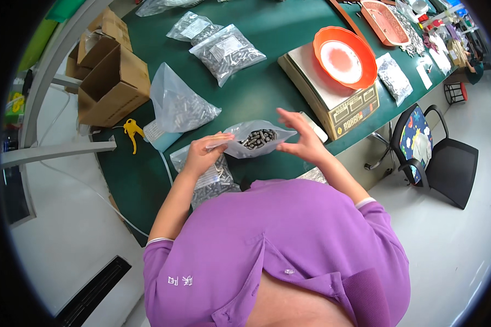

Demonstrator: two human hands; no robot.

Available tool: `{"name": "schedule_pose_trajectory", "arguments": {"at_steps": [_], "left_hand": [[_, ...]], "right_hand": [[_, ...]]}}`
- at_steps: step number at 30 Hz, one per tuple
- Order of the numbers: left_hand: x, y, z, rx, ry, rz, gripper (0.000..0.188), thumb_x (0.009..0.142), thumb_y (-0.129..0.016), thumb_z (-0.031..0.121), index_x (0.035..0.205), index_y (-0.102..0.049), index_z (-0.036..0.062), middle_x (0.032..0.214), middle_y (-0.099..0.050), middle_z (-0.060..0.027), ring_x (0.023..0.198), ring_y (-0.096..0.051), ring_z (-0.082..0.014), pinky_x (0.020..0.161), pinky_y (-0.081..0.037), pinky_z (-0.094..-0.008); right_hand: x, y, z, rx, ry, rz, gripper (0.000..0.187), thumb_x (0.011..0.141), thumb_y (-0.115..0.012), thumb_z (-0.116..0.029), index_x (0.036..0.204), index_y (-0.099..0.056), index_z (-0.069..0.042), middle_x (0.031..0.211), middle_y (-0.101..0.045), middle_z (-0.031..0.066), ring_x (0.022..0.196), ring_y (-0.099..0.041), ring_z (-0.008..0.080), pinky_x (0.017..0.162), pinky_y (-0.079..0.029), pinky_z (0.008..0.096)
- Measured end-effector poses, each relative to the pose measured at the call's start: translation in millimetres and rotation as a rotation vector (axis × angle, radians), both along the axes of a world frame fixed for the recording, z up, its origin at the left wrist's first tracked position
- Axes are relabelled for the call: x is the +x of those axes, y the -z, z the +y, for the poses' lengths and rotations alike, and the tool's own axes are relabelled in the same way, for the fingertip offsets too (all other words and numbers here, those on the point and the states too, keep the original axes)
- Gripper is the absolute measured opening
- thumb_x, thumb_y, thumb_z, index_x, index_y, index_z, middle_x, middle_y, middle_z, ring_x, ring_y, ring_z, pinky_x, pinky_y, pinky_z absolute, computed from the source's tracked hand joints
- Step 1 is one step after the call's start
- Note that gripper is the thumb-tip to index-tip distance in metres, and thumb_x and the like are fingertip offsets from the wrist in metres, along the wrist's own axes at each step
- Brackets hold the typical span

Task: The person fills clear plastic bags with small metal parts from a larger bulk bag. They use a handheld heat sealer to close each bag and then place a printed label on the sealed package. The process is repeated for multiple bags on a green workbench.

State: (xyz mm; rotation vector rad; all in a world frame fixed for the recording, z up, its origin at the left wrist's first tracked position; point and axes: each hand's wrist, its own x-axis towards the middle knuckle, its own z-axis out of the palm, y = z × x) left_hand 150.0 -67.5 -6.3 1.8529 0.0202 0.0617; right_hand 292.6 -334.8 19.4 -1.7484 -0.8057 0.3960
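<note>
A translucent plastic bag (235, 148) stands at the near edge of the green table, its mouth gaping upward. Inside it lie many small dark metal parts (258, 139), cylindrical in shape. My left hand (203, 155) pinches the bag's left rim between thumb and fingers. At the opposite side, my right hand (308, 140) is open, thumb and fingers spread around the bag's right corner; whether the thumb touches the plastic I cannot tell. Below my left hand lies a labelled clear bag (215, 188) of similar grey metal parts, partly covered by my hand and forearm.
Left of the hands are a frosted bag of parts (183, 103), a yellow air blow gun (132, 133) and open cardboard boxes (114, 82). A weighing scale (354, 111) with an orange dish (365, 52) stands to the right. Further back lie filled bags (229, 52). An office chair (447, 163) is at right.
</note>
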Motion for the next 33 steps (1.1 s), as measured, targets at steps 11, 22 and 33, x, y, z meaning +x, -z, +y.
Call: {"name": "schedule_pose_trajectory", "arguments": {"at_steps": [11,22,33], "left_hand": [[30.7,-7.2,4.1,0.268,0.21,-0.144,0.025,0.077,-0.069,0.006,0.102,-0.069,0.0057,0.106,-0.068,-0.0098,0.107,-0.061,-0.0256,0.096,-0.045,-0.0347],[-59.8,20.2,-32.8,0.18,0.073,0.123,0.02,0.082,-0.067,0.015,0.098,-0.068,0.0029,0.088,-0.069,-0.0107,0.08,-0.067,-0.0219,0.071,-0.052,-0.0314],[-85.7,65.9,-90.0,-0.096,-0.607,0.376,0.026,0.091,-0.061,0.027,0.092,-0.063,0.0004,0.067,-0.058,-0.0019,0.065,-0.05,-0.0088,0.062,-0.043,-0.0264]], "right_hand": [[8.1,45.5,12.9,0.009,-0.102,-0.415,0.017,0.072,-0.074,-0.006,0.089,-0.071,-0.008,0.082,-0.064,0.0031,0.077,-0.058,0.0216,0.068,-0.047,0.0336],[-31.2,50.7,-41.0,-0.105,-0.211,-0.208,0.008,0.078,-0.066,-0.015,0.08,-0.067,-0.007,0.077,-0.06,0.0063,0.075,-0.054,0.0257,0.07,-0.044,0.0363],[-70.3,84.6,-40.6,-0.331,0.206,0.439,0.028,0.094,-0.054,-0.023,0.077,-0.051,-0.001,0.068,-0.049,0.0129,0.061,-0.047,0.0284,0.061,-0.042,0.037]]}}
